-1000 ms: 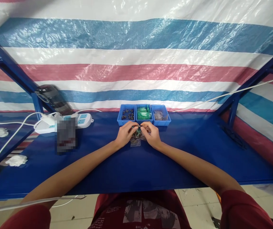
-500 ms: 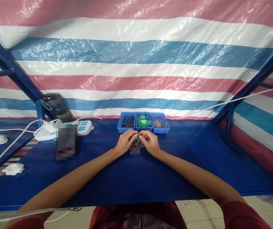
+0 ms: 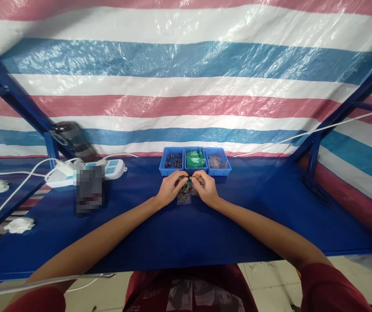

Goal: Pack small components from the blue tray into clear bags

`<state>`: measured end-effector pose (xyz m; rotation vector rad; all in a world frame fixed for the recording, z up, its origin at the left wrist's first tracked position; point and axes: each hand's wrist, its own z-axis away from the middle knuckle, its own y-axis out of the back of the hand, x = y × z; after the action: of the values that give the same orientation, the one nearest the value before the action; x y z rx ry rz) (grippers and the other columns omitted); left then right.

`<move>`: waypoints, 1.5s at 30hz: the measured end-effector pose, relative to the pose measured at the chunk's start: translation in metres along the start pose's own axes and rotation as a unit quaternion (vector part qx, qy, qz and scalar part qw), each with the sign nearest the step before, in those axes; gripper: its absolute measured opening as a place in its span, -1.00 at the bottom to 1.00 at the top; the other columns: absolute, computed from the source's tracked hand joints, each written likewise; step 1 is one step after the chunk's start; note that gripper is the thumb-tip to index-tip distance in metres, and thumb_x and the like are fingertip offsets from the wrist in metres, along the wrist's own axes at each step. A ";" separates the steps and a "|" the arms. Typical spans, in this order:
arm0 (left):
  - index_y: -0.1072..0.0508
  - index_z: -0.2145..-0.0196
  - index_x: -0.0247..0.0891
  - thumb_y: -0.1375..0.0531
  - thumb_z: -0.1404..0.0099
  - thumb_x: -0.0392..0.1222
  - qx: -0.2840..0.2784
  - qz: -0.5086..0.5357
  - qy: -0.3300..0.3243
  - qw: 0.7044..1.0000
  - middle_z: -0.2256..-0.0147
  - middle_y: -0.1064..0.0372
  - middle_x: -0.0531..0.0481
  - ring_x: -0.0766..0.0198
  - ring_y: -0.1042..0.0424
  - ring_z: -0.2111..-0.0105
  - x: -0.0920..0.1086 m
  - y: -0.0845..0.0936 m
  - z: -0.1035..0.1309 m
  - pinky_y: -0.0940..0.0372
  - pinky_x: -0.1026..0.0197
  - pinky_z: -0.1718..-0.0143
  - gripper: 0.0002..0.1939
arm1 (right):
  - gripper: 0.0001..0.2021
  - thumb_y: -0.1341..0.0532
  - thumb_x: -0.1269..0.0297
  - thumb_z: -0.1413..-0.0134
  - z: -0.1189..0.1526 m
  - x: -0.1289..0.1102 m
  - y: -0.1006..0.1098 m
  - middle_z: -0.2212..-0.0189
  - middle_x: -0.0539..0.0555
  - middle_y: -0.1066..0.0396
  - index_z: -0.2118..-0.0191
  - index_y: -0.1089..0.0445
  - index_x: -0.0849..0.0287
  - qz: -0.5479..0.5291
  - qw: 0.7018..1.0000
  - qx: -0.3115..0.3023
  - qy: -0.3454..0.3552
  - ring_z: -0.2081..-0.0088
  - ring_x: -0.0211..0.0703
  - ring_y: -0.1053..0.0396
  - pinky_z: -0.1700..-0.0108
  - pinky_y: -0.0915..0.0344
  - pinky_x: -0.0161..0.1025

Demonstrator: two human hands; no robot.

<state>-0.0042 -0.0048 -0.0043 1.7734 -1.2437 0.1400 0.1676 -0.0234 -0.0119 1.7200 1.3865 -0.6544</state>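
My left hand (image 3: 169,189) and my right hand (image 3: 208,190) meet just in front of three blue bins, fingertips pinched close together. Something tiny sits between the fingers, too small to name. Beneath them lie clear plastic bags (image 3: 184,199) with small dark and greenish contents, partly covered by my hands. The left bin (image 3: 170,173) contains several small black parts. Green packets (image 3: 195,158) fill the middle bin (image 3: 196,171). In the right bin (image 3: 219,172) are clear bags (image 3: 217,162) of small pieces.
On the left of the blue table (image 3: 186,242) are a white power strip (image 3: 116,169) with cables, a pixelated dark object (image 3: 89,189), a dark bottle-like container (image 3: 77,139) and crumpled white wads (image 3: 20,225). Blue frame posts flank a striped sheet (image 3: 186,106) behind.
The view has tipped slightly downward, so the table and bins sit higher in the picture. My hands stay over the bags, their fingertips shifting a little apart.
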 end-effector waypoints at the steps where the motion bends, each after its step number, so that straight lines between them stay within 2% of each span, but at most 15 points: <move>1: -0.36 0.16 -0.25 -0.04 -0.36 -0.09 0.000 0.001 0.000 1.000 0.26 -0.38 0.00 0.39 -0.35 0.45 -0.001 -0.001 0.000 -0.27 0.34 0.37 -0.78 | -0.82 -0.07 0.16 -0.17 0.000 0.000 0.001 0.56 -0.08 -0.17 0.32 -0.25 0.17 -0.001 1.000 -0.004 -0.002 0.60 -0.36 -0.14 0.52 -0.11 -0.37; 11: -0.37 0.17 -0.24 -0.06 -0.35 -0.10 0.008 -0.024 -0.029 0.999 0.32 -0.37 0.02 0.43 -0.30 0.50 -0.002 -0.004 0.000 -0.24 0.36 0.41 -0.80 | -0.83 -0.10 0.16 -0.14 0.000 0.000 0.000 0.52 -0.06 -0.22 0.32 -0.25 0.16 -0.003 1.000 0.012 0.002 0.60 -0.36 -0.20 0.53 -0.18 -0.38; 14: -0.38 0.16 -0.25 -0.05 -0.36 -0.11 -0.003 -0.026 -0.031 0.999 0.32 -0.38 0.01 0.42 -0.31 0.49 -0.002 -0.004 0.000 -0.24 0.36 0.40 -0.79 | -0.82 -0.10 0.14 -0.14 0.000 0.001 0.000 0.52 -0.06 -0.27 0.30 -0.25 0.15 -0.018 1.000 0.011 -0.012 0.61 -0.34 -0.25 0.52 -0.23 -0.36; 20: -0.34 0.06 -0.24 -0.04 -0.36 -0.15 0.012 -0.020 -0.033 0.999 0.22 -0.39 -0.04 0.42 -0.34 0.47 -0.004 -0.005 0.002 -0.27 0.36 0.39 -0.76 | -0.82 -0.12 0.14 -0.13 0.001 0.004 -0.001 0.51 -0.05 -0.33 0.26 -0.25 0.15 -0.039 0.999 0.014 -0.019 0.62 -0.30 -0.33 0.52 -0.29 -0.33; 29: -0.36 0.07 -0.22 0.00 -0.38 -0.20 -0.004 -0.043 -0.074 0.996 0.30 -0.38 -0.03 0.35 -0.37 0.39 -0.002 -0.004 0.001 -0.27 0.30 0.34 -0.77 | -0.82 -0.13 0.14 -0.13 0.001 0.004 -0.002 0.48 -0.02 -0.37 0.27 -0.28 0.14 -0.048 0.998 0.032 -0.015 0.62 -0.29 -0.34 0.51 -0.33 -0.31; 36: -0.33 0.07 -0.22 -0.02 -0.37 -0.19 0.014 -0.047 -0.052 0.997 0.26 -0.40 -0.02 0.42 -0.33 0.51 -0.004 -0.005 0.003 -0.26 0.35 0.42 -0.78 | -0.80 -0.13 0.11 -0.12 0.003 0.001 -0.002 0.29 0.08 -0.46 0.26 -0.28 0.14 -0.071 0.996 0.032 -0.038 0.62 -0.29 -0.38 0.50 -0.38 -0.29; 42: -0.32 0.07 -0.22 -0.01 -0.37 -0.19 0.007 -0.049 -0.055 0.997 0.28 -0.39 0.00 0.44 -0.32 0.52 -0.004 -0.004 0.004 -0.25 0.36 0.44 -0.79 | -0.82 -0.15 0.16 -0.11 0.002 0.002 -0.003 0.29 0.08 -0.45 0.25 -0.31 0.15 -0.058 0.998 0.033 -0.024 0.60 -0.28 -0.40 0.49 -0.38 -0.29; 45: -0.33 0.08 -0.22 -0.01 -0.37 -0.19 0.008 -0.054 -0.053 0.997 0.27 -0.39 -0.01 0.43 -0.33 0.50 -0.004 -0.004 0.003 -0.25 0.36 0.42 -0.79 | -0.83 -0.15 0.18 -0.10 0.002 0.002 -0.002 0.37 0.04 -0.43 0.26 -0.32 0.16 -0.050 0.998 0.034 -0.016 0.60 -0.28 -0.40 0.48 -0.36 -0.30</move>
<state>-0.0041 -0.0043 -0.0111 1.8773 -1.2221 -0.0068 0.1662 -0.0236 -0.0148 1.6945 1.4496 -0.7892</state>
